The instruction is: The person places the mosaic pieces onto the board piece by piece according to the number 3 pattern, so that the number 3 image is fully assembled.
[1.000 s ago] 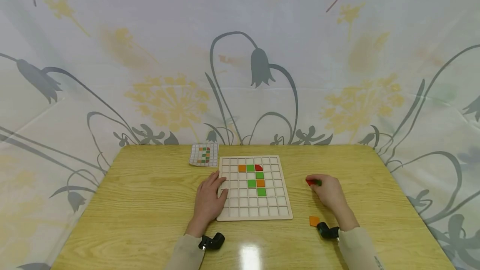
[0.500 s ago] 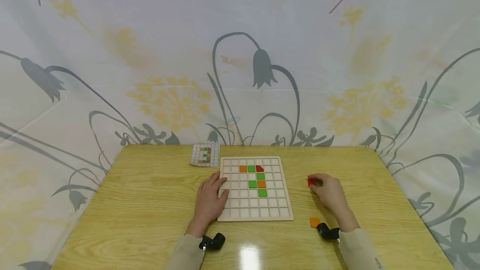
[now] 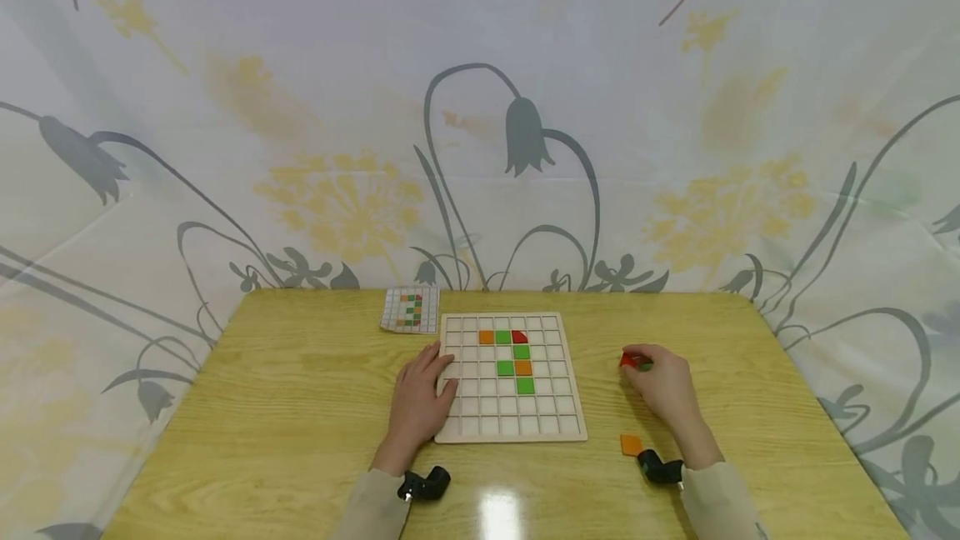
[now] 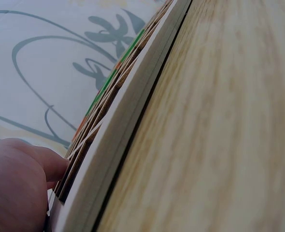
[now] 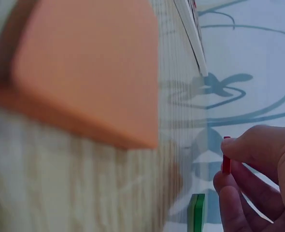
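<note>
My left hand [image 3: 422, 407] rests on the left edge of a wooden grid board [image 3: 498, 432], its thumb and fingers lying over the rim. In the left wrist view the thumb [image 4: 53, 164] touches the board's inner edge. On the grid sit several orange, green and red tiles, among them a red tile with one rounded corner [image 3: 519, 337]. To the board's right, my right hand [image 3: 663, 382] pinches a red tile [image 5: 226, 155] on edge between thumb and fingers. A green tile [image 5: 196, 212] shows just below those fingers, partly hidden by the hand in the head view.
An orange tile [image 3: 630, 445] lies on the table [image 3: 285, 407] by the right wrist, large and close in the right wrist view. A printed pattern card [image 3: 390, 311] lies beyond the board's upper left corner. A flower-patterned curtain [image 3: 337, 107] hangs behind the table.
My right hand has shifted slightly right with the red tile, which now tilts differently between its fingers. The left hand and the board look unmoved apart from a small camera shift.
</note>
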`<state>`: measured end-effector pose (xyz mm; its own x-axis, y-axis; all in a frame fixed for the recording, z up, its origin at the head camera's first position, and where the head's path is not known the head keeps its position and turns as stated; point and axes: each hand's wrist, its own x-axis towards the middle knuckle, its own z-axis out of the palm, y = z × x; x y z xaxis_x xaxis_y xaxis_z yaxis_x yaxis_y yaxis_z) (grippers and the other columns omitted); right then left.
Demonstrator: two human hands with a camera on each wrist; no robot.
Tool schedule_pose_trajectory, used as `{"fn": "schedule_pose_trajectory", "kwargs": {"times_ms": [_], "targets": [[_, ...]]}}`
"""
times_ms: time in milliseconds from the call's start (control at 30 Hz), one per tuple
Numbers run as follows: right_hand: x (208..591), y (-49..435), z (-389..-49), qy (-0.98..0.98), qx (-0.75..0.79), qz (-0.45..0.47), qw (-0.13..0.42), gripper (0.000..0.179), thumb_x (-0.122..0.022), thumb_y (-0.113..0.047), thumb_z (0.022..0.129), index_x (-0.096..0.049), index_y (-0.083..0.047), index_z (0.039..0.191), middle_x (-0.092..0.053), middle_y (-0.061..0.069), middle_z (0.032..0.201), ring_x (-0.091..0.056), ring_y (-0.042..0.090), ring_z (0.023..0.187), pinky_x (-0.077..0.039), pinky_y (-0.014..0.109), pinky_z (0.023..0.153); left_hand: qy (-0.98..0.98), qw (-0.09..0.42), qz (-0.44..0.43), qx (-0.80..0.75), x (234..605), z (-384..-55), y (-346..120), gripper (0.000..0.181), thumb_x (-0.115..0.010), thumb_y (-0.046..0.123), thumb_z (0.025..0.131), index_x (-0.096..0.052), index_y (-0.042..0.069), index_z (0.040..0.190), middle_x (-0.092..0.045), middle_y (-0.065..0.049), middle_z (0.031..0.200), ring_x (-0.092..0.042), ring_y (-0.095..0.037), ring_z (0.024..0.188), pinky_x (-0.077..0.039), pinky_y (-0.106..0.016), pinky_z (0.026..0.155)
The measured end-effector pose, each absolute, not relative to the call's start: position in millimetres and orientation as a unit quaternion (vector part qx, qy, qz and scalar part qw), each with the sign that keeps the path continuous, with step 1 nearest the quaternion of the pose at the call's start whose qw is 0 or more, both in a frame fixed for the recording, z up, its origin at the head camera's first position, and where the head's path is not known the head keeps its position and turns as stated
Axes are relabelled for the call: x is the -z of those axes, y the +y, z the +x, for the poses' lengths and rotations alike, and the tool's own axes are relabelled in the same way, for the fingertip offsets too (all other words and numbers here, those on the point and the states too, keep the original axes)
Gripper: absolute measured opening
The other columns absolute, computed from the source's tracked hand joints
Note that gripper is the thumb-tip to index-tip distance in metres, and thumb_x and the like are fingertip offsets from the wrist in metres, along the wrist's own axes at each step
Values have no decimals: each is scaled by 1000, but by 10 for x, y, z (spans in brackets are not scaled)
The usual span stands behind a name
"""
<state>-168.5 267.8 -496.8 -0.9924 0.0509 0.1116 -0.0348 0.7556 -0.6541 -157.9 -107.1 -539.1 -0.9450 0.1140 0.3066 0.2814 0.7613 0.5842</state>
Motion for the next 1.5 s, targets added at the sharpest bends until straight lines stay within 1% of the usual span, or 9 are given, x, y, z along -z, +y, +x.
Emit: {"fn": "schedule_pose_trajectory", "kwargs": {"times_ms": [67,267,467,567,733,933,1067,1300,1500], "targets": [[4956,2671,-1682,-933,-354,-2,61,33,-71,-6,89,-68,4,120,-68,21,105,-65,25,79,-50,30,59,-930,128,-106,327,5389,-1583,-1072,36,-65,19,95,-66,5,127,-48,-16,148,-40,-36,139,-31,-58,110],[4925,2620,-1670,-928,-370,9,49,36,-72,-7,88,-67,4,122,-66,19,105,-64,28,85,-52,32,64,-930,123,-107,329,5374,-1590,-1069,35,-65,20,95,-66,6,128,-48,-16,149,-40,-36,139,-31,-58,110],[4914,2521,-1648,-927,-369,40,44,34,-72,-5,87,-69,4,120,-63,15,103,-63,28,88,-56,41,75,-932,121,-103,326,5372,-1578,-1068,36,-65,20,95,-66,5,127,-48,-16,148,-40,-35,139,-30,-57,110],[4924,2461,-1632,-925,-374,52,42,33,-72,-3,85,-70,3,117,-62,13,102,-63,28,87,-57,45,79,-933,122,-104,323,5368,-1584,-1066,36,-65,20,95,-66,5,128,-48,-16,148,-40,-35,139,-31,-57,110],[4941,2339,-1597,-920,-385,57,39,27,-71,-1,83,-74,1,110,-62,11,100,-64,25,85,-57,42,77,-933,121,-109,322,5351,-1593,-1062,35,-65,19,95,-66,5,127,-49,-17,148,-40,-36,139,-31,-57,110],[4958,2171,-1550,-920,-384,71,40,19,-72,-2,84,-75,-1,102,-62,6,95,-62,20,83,-56,37,75,-933,119,-109,320,5345,-1584,-1068,35,-65,19,95,-66,5,127,-49,-17,148,-40,-36,139,-31,-57,110],[4952,2042,-1511,-917,-390,83,34,16,-74,-2,83,-75,-3,99,-61,3,92,-61,17,82,-56,35,74,-934,118,-108,321,5346,-1585,-1072,36,-65,20,95,-66,6,128,-48,-16,148,-40,-35,139,-31,-57,110],[4947,1815,-1457,-917,-391,81,3,14,-78,-4,82,-76,-7,96,-59,-1,89,-57,13,79,-53,28,71,-935,116,-104,319,5364,-1592,-1070,36,-65,20,95,-66,7,128,-48,-15,149,-40,-34,140,-31,-56,110],[4976,1699,-1440,-921,-378,93,8,12,-80,-5,81,-76,-8,92,-60,-2,88,-55,11,77,-52,27,69,-933,117,-105,324,5370,-1598,-1067,36,-65,19,95,-66,6,128,-48,-15,149,-39,-35,140,-30,-58,110]]}}
